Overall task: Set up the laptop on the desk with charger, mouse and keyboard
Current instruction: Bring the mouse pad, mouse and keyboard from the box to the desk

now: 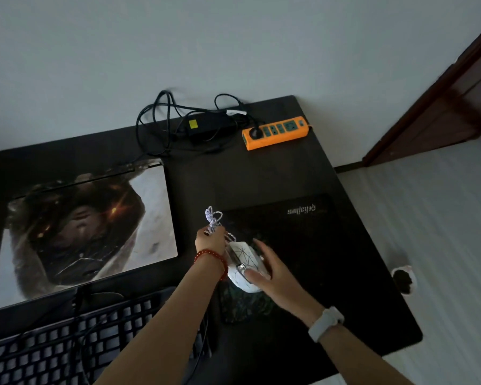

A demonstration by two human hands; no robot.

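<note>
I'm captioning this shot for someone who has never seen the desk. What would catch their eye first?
The bright orange power strip at the desk's far edge stands out most against the dark top. Next, the closed laptop on the left, its lid covered by a large picture. In the middle, the right hand holds a white mouse while the left hand grips its bundled braided cable.

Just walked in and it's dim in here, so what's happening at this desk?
A person is setting up a laptop station. The right hand holds a white wired mouse over the black mouse pad, while the left hand grips its bundled braided cable. The closed laptop with a printed lid lies left, a black keyboard nearer, the charger brick beside an orange power strip.
</note>
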